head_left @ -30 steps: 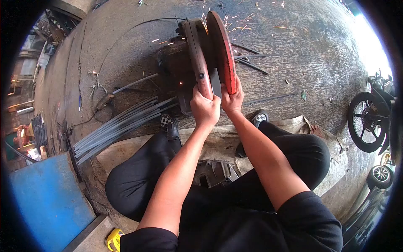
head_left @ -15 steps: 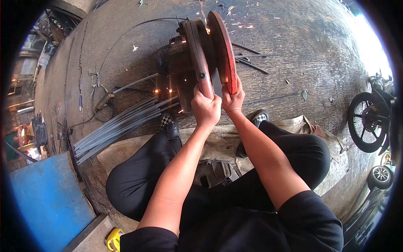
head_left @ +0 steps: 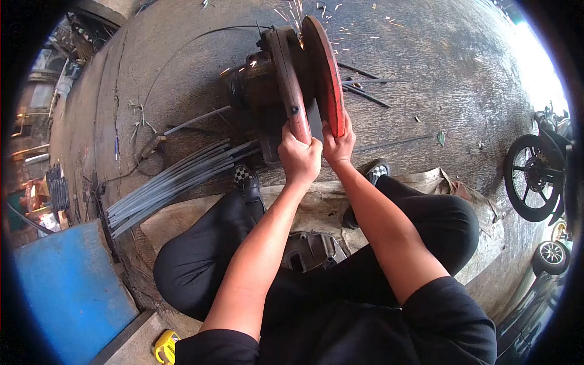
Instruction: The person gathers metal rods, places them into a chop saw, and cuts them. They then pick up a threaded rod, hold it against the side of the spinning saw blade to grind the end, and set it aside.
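Observation:
A cut-off saw [head_left: 255,91] stands on the floor in front of me, its motor on the left. My left hand [head_left: 300,157] is closed round the near end of its reddish handle [head_left: 287,79], just below a black button. Beside it, my right hand [head_left: 339,146] grips the near end of the red disc-shaped guard [head_left: 333,97]. Sparks [head_left: 299,21] fly up at the far end, between handle and guard. Whatever is being ground there is hidden. Several thin grey rods [head_left: 176,185] lie bundled left of the saw, with more rods [head_left: 365,82] on its right.
My crossed legs flank a dark metal part [head_left: 310,250] on a cloth sheet [head_left: 328,204]. A blue panel [head_left: 73,292] and a yellow tape measure [head_left: 165,347] are at lower left. A motorcycle wheel [head_left: 534,176] stands on the right. A cable [head_left: 159,73] curves across the floor.
The sparks have shifted: those low by the rods are gone, and more rise at the far end. Both hands keep their grip, almost unmoved.

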The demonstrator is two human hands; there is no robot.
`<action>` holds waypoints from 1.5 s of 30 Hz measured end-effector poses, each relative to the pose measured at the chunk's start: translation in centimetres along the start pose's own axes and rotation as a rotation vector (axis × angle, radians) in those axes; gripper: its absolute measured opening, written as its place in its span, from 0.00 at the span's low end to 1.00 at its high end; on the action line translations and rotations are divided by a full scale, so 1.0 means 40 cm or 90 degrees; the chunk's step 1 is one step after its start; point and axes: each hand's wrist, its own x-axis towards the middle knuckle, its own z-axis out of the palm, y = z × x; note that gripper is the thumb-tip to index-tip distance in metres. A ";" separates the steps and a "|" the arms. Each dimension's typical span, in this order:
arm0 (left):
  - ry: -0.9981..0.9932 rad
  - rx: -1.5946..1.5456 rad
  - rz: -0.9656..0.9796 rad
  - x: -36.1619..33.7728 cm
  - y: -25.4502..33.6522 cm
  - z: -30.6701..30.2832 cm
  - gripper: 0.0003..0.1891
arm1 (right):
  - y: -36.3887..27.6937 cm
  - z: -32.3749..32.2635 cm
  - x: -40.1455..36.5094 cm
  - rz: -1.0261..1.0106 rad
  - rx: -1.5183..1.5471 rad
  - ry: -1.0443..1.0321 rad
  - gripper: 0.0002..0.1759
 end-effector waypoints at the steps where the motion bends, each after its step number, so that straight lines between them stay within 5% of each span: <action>1: 0.005 0.000 0.003 0.000 0.001 0.000 0.24 | -0.001 -0.001 0.000 0.015 0.006 -0.007 0.34; 45: 0.009 -0.014 -0.033 -0.003 0.001 0.003 0.20 | 0.001 0.000 -0.002 0.021 0.006 -0.005 0.34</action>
